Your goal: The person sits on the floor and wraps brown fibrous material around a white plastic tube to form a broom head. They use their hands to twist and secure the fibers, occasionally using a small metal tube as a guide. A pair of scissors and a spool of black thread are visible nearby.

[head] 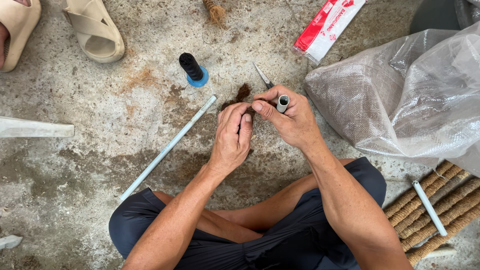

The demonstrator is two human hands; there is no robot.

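Note:
My left hand [232,136] is closed around a tuft of brown coir fibre [243,93], which pokes out above the fingers. My right hand [289,116] grips a short white plastic tube [283,103], its open end facing up, and its thumb presses on the fibre beside the left hand. Both hands meet just above my crossed legs, over the concrete floor. A pair of metal scissors [262,76] lies right behind the hands. A spool of black thread [192,69] on a blue base stands to the upper left of them.
A long white pipe [167,148] lies diagonally at left. A large clear woven sack [410,95] fills the right side. Several coir-wrapped sticks [435,212] with a white tube [429,208] on them lie at lower right. Beige sandals [95,30] and a red-and-white packet [327,25] sit farther away.

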